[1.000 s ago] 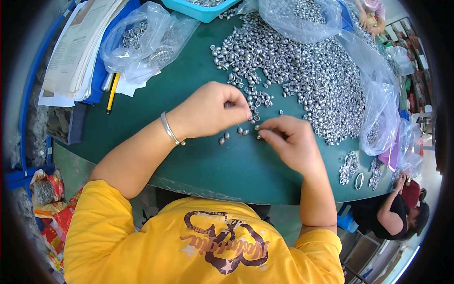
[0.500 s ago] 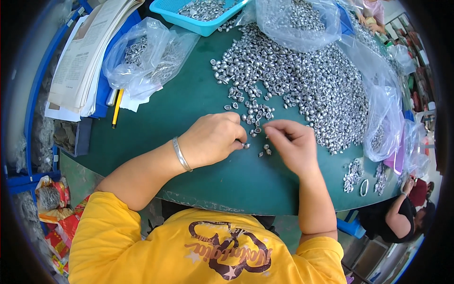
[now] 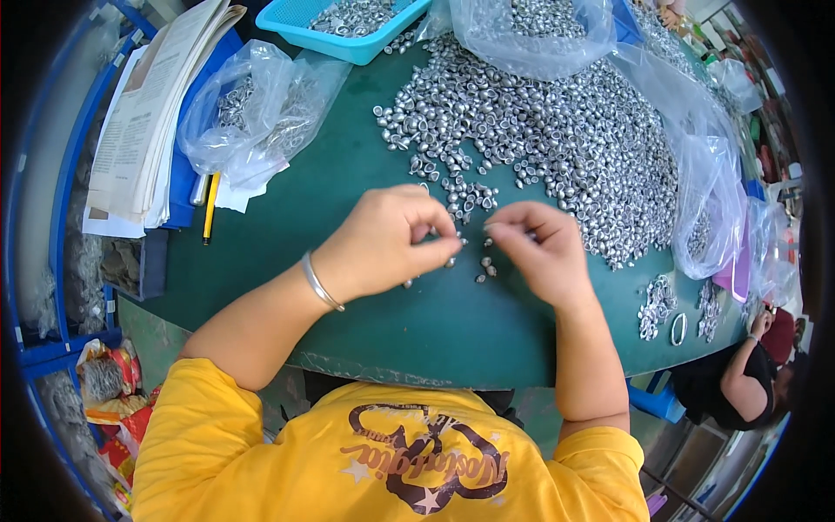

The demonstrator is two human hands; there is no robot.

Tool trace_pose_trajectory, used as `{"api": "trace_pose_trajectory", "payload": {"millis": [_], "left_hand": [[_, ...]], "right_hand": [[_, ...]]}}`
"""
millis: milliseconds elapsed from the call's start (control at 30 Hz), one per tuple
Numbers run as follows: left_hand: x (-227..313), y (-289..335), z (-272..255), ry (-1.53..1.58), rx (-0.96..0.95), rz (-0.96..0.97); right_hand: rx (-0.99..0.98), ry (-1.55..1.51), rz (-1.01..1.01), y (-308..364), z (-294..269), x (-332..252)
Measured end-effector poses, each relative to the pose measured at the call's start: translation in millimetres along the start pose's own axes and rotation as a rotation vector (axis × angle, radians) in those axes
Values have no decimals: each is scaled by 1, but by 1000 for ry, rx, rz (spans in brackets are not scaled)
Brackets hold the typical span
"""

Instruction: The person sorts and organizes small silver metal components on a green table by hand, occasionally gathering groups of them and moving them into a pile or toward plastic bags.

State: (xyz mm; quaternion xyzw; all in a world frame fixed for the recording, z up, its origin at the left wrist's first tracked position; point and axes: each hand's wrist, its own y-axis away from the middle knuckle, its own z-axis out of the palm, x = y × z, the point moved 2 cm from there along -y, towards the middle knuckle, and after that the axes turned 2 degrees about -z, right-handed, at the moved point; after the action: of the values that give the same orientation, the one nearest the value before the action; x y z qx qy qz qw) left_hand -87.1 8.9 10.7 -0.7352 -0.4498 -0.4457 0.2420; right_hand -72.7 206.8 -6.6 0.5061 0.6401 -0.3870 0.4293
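Note:
Small silver metal cup-shaped pieces lie in a big heap (image 3: 557, 130) on the green table, with a thin trail of pieces (image 3: 470, 196) running down toward my hands. My left hand (image 3: 383, 244), a silver bangle at its wrist, is closed with thumb and forefinger tips together beside the trail's lower end. Whatever it pinches is too small to make out. Facing it, my right hand (image 3: 544, 257) is also closed in a pinch, its contents hidden. A few loose pieces (image 3: 486, 271) lie between the hands, and another piece (image 3: 407, 283) sits below my left hand.
A turquoise basket (image 3: 348, 45) of metal parts stands at the back. Left of it are a plastic bag (image 3: 261, 113) of parts, a yellow pencil (image 3: 210, 209) and stacked papers (image 3: 148, 122). Clear bags (image 3: 709, 200) and small chained parts (image 3: 657, 304) lie right. Another person (image 3: 739, 374) sits far right.
My left hand has drawn slightly up and its fingers have shifted, showing a piece below it. My right hand stays in nearly the same place. The whole view has shifted a little.

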Motion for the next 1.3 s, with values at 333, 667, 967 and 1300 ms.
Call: {"api": "trace_pose_trajectory", "payload": {"millis": [333,667,967,1300], "left_hand": [[-1,0,7,39,-1,50],[-14,-8,-27,832,88,-309],[-20,8,-22,-299,193,79],[-18,1,-37,470,152,-306]], "right_hand": [[42,589,-274,-5,18,-2],[-15,135,41,-16,2,-13],[-165,-468,166,-31,0,-9],[-142,638,-330,-29,52,-28]]}}
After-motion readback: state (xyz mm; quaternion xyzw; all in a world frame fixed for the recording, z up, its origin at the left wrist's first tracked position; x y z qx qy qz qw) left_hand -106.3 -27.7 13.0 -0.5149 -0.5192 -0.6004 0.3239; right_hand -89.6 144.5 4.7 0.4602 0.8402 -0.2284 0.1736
